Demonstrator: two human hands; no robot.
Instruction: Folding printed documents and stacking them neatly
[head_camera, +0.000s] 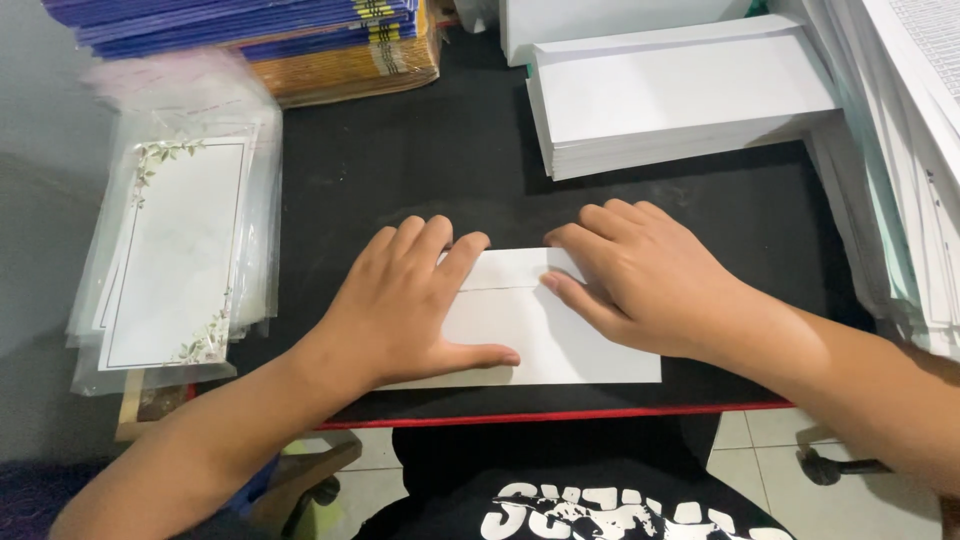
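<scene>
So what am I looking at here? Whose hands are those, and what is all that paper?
There is no machine here, just a person. The one picture comes from a camera worn on their head, looking down at their own two hands. The left hand and the right hand both press flat on a white envelope lying on a black table with a red front edge. Nothing is lifted; the fingers just hold the envelope down along its flap. Behind the hands sits a stack of white envelopes. On the left lie clear bags of flower-bordered cards, and beyond them a pile of blue and orange booklets. More white papers are stacked on the right.
</scene>
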